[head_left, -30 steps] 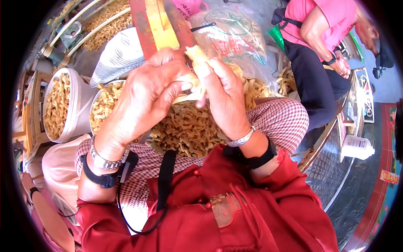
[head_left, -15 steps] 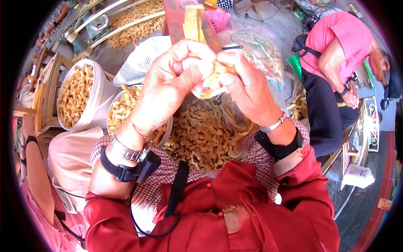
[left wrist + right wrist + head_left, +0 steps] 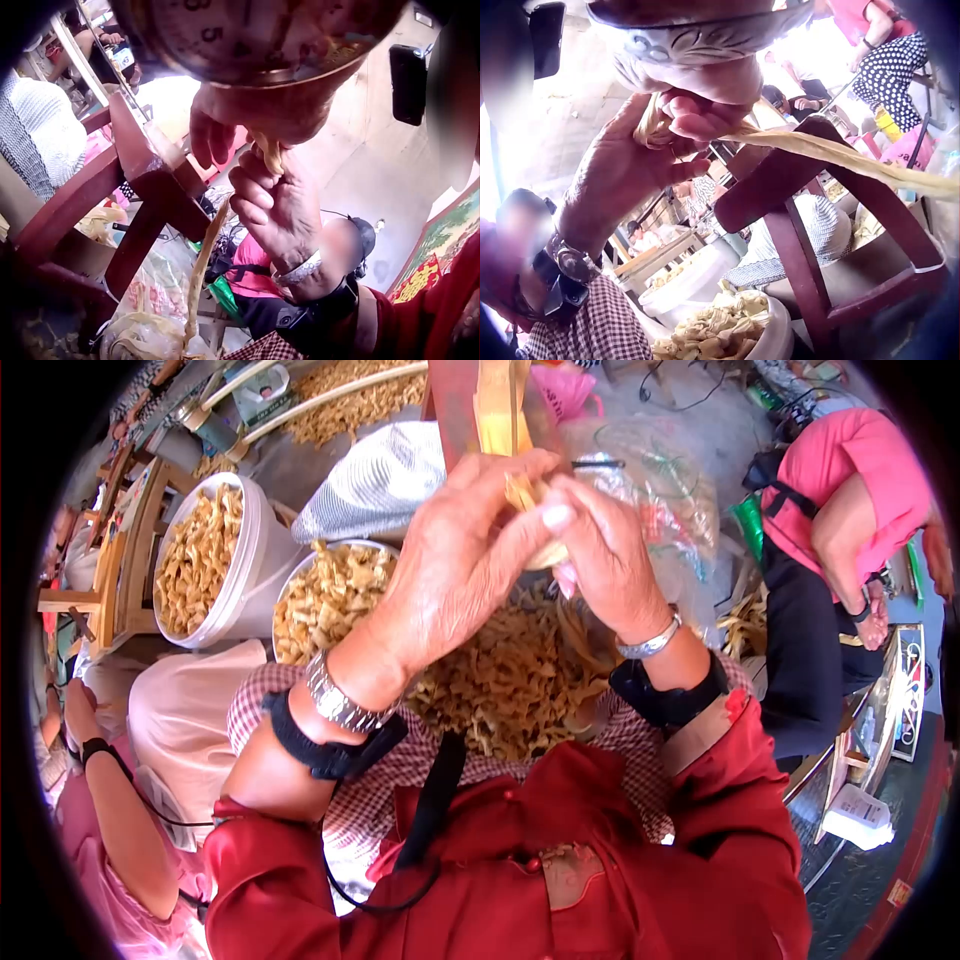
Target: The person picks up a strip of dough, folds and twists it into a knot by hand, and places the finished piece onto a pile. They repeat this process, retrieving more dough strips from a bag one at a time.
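Observation:
Both hands meet close together in front of the chest, working one pale yellow, pliable strip point(image 3: 520, 492). My left hand point(image 3: 450, 555) pinches it between thumb and fingers, the thumb tip close to the right hand's fingers. My right hand point(image 3: 612, 560) grips the same strip with curled fingers. In the right wrist view the strip point(image 3: 817, 146) trails from the right hand point(image 3: 705, 90) toward the right edge, and a bunched part shows between the hands. Below them, many short twisted yellow-brown pieces point(image 3: 510, 680) lie heaped at the lap. The fingers hide much of the strip's bunched part.
Left of the lap stand two white buckets of similar pieces, one tilted bucket point(image 3: 260, 560) and a nearer bucket point(image 3: 780, 337). A dark red wooden stand point(image 3: 802, 255) rises just ahead, beside a plastic bag point(image 3: 660, 490). A person in pink point(image 3: 850, 480) sits at the right.
The hands have drawn the strip's loop in tighter, and the left fingertips now press close to the right ones. The head view has shifted, so the surroundings sit farther right.

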Tool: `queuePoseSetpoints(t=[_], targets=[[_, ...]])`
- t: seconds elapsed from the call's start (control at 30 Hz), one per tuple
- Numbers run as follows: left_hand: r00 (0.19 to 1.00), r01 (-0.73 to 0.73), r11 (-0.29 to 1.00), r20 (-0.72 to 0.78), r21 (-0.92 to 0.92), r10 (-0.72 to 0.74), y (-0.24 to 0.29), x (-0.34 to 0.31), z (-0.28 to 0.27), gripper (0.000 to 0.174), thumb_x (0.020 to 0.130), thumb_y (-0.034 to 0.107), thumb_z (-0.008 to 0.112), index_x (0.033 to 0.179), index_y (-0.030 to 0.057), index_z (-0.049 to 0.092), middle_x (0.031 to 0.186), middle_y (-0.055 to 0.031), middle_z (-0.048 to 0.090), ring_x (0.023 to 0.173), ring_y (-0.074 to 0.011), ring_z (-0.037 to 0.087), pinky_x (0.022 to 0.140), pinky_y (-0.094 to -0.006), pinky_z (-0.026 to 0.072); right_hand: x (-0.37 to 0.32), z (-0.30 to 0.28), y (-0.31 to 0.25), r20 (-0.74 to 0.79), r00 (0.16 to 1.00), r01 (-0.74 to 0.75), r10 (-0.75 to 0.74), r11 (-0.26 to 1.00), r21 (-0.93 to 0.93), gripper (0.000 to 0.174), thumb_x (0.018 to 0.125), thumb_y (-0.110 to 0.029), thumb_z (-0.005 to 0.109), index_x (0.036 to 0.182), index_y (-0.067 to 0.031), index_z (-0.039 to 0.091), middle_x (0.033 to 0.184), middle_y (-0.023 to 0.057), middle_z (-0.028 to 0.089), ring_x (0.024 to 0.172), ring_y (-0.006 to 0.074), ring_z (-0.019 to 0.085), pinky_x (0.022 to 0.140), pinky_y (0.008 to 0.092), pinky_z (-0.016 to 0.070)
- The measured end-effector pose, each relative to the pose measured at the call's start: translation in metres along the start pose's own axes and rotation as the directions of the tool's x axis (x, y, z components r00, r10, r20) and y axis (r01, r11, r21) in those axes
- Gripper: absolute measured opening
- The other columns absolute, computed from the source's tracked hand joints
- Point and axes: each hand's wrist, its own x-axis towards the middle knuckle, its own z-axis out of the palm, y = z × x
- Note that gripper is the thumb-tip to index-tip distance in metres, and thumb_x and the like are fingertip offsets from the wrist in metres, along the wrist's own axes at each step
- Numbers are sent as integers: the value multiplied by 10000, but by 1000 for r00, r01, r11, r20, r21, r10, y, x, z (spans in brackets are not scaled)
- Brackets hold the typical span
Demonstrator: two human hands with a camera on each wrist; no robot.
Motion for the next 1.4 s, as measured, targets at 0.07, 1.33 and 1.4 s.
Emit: queuePoseSetpoints(t=[0.07,1.33,1.4], targets=[[979,196,947,-3,-254,-203,-1,-4,7,373,965,281,498,1226,19,544,863,4,580,806,-69,542,728,-201,459,3,-1,5,-6,1000,-1,1,1000,-14,354,971,-339,438,1015,0,531,740,74,559,665,132,542,595,270,446],[905,413,814,81,-408,-418,-7,3,-25,214,901,246,615,855,42,569,604,37,501,490,-23,422,431,-181,325,-20,-20,4,458,825,-460,330,864,206,356,926,-195,538,1230,-42,435,914,58,554,768,128,616,460,224,525],[903,417,783,114,-461,-413,-6,3,-18,162,899,208,614,868,63,549,555,62,420,422,-15,334,377,-170,257,-14,-15,-6,504,778,-521,377,834,181,291,937,-223,522,1157,-38,486,846,27,546,698,101,567,472,214,484]])
